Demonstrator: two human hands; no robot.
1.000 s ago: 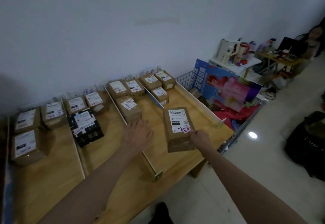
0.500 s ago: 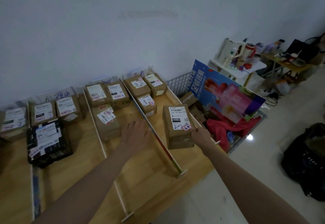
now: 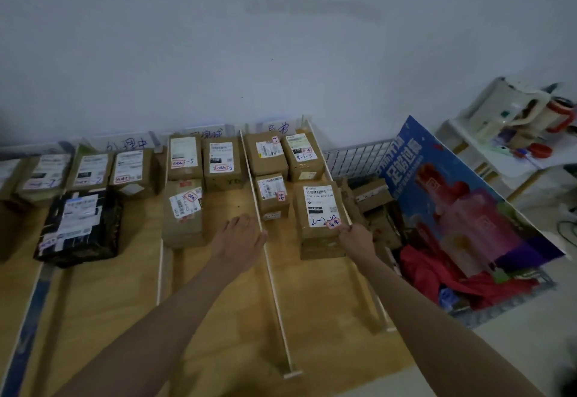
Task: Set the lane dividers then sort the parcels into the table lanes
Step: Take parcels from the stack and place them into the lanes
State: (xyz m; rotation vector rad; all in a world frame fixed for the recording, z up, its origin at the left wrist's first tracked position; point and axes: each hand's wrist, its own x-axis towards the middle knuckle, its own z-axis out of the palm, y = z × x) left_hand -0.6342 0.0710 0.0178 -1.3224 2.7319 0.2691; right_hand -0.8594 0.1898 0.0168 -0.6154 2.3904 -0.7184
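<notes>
A cardboard parcel [image 3: 318, 209] with a white label marked "2-2-10" sits in the rightmost lane of the wooden table [image 3: 218, 318]. My right hand [image 3: 356, 237] grips its near right corner. My left hand [image 3: 239, 240] hovers flat, fingers straight, over the neighbouring lane beside a thin white divider [image 3: 271, 272]. Three other parcels [image 3: 271, 197] lie at the back of the rightmost lane. Three parcels [image 3: 184, 206] occupy the middle lane. Further left lie several brown parcels and a black parcel [image 3: 78, 225].
A wire basket [image 3: 352, 156] right of the table holds more boxes, red cloth [image 3: 437, 275] and a blue poster [image 3: 462, 197]. A white side table [image 3: 512, 150] with jugs stands at the far right. Handwritten lane labels lean against the wall.
My right hand has carried the parcel forward and down into the rightmost lane. My left hand stayed open beside the divider. The camera view shifted right and closer.
</notes>
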